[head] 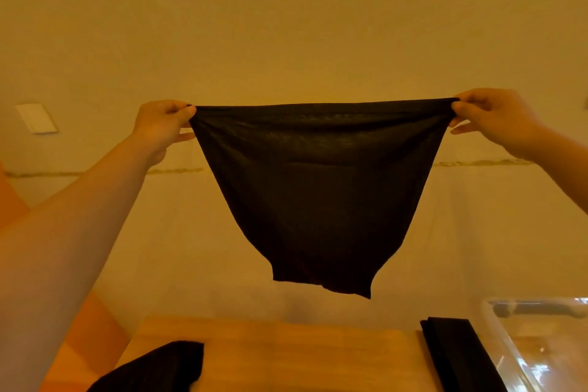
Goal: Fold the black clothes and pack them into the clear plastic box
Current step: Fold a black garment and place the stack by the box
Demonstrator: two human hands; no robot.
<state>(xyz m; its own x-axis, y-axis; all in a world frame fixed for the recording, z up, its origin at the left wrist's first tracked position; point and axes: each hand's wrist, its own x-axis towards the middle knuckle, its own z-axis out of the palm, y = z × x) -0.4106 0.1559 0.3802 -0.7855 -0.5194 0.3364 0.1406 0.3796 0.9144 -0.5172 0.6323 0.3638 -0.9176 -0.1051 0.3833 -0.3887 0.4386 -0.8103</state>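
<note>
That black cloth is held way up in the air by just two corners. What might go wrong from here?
Each hand, left hand and right hand, only pinches a top corner of the black garment, so a slip could drop it. Lowered carelessly, it might land on the unfolded black heap or disturb the folded black piece beside the clear plastic box.

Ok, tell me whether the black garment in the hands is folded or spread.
Spread. The left hand and right hand pinch the black garment by its top corners, stretched taut, hanging above the table.
</note>
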